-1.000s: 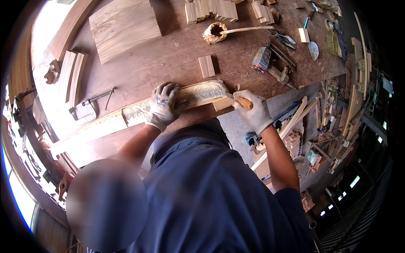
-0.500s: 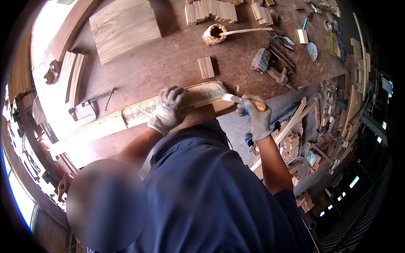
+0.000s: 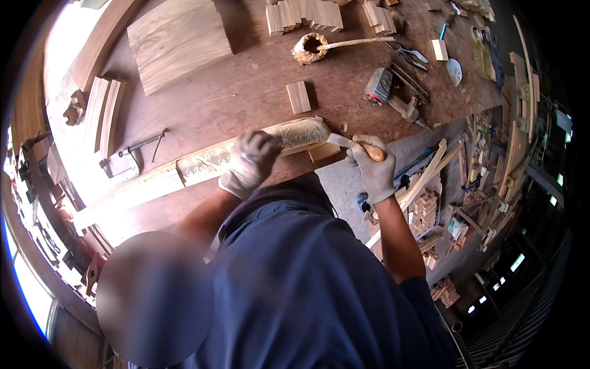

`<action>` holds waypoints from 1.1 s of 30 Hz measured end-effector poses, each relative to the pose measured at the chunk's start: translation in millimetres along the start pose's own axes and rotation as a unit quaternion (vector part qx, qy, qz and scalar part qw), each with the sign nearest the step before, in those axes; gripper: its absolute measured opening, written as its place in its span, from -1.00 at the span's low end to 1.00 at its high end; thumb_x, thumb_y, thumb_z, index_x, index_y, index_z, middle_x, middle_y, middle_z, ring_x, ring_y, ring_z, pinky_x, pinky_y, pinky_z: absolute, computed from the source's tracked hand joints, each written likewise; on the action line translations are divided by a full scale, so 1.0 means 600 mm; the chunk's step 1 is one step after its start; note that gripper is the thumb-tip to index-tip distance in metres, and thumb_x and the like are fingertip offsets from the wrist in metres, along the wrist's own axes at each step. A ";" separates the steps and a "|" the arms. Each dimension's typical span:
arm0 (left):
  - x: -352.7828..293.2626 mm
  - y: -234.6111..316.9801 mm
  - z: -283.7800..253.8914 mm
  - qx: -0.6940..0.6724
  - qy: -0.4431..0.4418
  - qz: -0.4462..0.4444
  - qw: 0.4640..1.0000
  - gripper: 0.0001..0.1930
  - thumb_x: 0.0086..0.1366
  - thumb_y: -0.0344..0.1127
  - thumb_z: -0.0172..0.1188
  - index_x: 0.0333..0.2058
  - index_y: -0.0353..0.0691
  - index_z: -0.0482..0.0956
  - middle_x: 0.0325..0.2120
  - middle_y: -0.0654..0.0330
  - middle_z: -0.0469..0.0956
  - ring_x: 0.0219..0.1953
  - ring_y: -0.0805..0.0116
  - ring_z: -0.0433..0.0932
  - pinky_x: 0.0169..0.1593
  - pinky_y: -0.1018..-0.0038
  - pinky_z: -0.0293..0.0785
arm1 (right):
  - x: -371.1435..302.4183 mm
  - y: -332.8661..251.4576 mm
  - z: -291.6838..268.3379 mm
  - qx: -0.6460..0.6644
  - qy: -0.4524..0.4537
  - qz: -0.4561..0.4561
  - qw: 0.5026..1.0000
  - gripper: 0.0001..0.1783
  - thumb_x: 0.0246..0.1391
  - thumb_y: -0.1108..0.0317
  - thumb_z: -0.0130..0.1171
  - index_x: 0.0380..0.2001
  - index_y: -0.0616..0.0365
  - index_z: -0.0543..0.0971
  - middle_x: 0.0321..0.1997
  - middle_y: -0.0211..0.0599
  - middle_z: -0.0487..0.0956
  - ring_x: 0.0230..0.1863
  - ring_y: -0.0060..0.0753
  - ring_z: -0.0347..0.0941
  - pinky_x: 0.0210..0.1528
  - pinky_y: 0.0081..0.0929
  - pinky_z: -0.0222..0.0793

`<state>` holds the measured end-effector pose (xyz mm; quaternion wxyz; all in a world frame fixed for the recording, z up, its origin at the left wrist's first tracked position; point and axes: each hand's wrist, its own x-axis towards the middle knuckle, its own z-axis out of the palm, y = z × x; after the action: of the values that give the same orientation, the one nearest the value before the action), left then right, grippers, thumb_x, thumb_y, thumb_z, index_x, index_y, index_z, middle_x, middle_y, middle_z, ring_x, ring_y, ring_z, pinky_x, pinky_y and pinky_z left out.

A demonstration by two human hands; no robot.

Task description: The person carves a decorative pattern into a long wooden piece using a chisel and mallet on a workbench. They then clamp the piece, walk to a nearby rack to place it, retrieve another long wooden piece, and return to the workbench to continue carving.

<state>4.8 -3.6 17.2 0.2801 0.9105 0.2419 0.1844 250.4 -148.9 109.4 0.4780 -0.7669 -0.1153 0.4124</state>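
A long wooden board [image 3: 209, 162] with carved swirl patterns lies along the near edge of the workbench. My left hand [image 3: 251, 163], in a pale work glove, is over its middle with the fingers curled in; whatever they hold, if anything, is hidden. At the board's right end my right hand [image 3: 376, 169], also gloved, is closed round a flat-bladed tool [image 3: 375, 153] with a wooden handle. Its pale blade points left and reaches the board's end; whether it is a chisel or a scraper I cannot tell. A small wood offcut [image 3: 324, 151] sits under that end.
Beyond the board are a small wooden block [image 3: 298, 97], a crusted pot [image 3: 309, 48] with a stick, and a power tool [image 3: 382, 86]. A clamp [image 3: 138, 147] lies at left near curved wood pieces [image 3: 103, 117]. A wide panel [image 3: 178, 46] and stacked blocks [image 3: 304, 16] stand farther back.
My left hand has shifted slightly right along the carved board, and its fingers have turned. The tool in my right hand has tilted, its blade now more narrowly seen.
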 end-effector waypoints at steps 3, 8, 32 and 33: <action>0.001 -0.029 -0.011 0.035 0.002 -0.091 0.995 -0.42 0.14 -0.13 0.45 0.13 -0.17 0.54 0.02 0.05 0.55 0.13 -0.02 0.46 0.20 0.05 0.37 | 0.028 0.021 -0.020 -0.099 -0.025 -0.030 0.994 -0.79 0.13 0.42 0.38 -0.18 0.28 0.66 -0.23 -0.32 0.70 -0.21 -0.58 0.60 -0.09 -0.53 0.56; -0.016 -0.054 -0.003 0.051 -0.022 -0.102 0.993 -0.48 0.15 -0.12 0.42 0.05 -0.18 0.59 0.04 0.05 0.55 0.15 -0.03 0.46 0.21 0.02 0.36 | 0.040 0.034 -0.024 -0.167 -0.069 -0.090 0.979 -0.75 0.09 0.42 0.38 -0.15 0.23 0.68 -0.20 -0.32 0.72 -0.12 -0.54 0.62 0.01 -0.48 0.54; -0.008 -0.048 -0.010 0.042 -0.023 -0.096 0.994 -0.57 0.14 -0.14 0.41 -0.04 -0.20 0.63 -0.01 0.06 0.56 0.12 -0.04 0.47 0.18 0.03 0.38 | 0.047 0.025 -0.022 -0.235 -0.110 -0.134 0.957 -0.73 0.06 0.39 0.39 -0.14 0.19 0.68 -0.20 -0.24 0.73 -0.12 -0.45 0.67 -0.01 -0.45 0.56; -0.009 -0.048 -0.010 0.041 -0.023 -0.097 0.994 -0.57 0.14 -0.14 0.41 -0.04 -0.20 0.63 -0.01 0.06 0.56 0.12 -0.04 0.47 0.18 0.03 0.38 | 0.046 0.022 -0.020 -0.238 -0.110 -0.139 0.955 -0.73 0.06 0.38 0.39 -0.14 0.19 0.68 -0.20 -0.24 0.73 -0.13 -0.45 0.67 -0.01 -0.45 0.56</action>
<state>-11.9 17.1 3.5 0.2643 0.8974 0.3304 0.1250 274.1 -147.8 86.5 0.3187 -0.7847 -0.3671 0.3845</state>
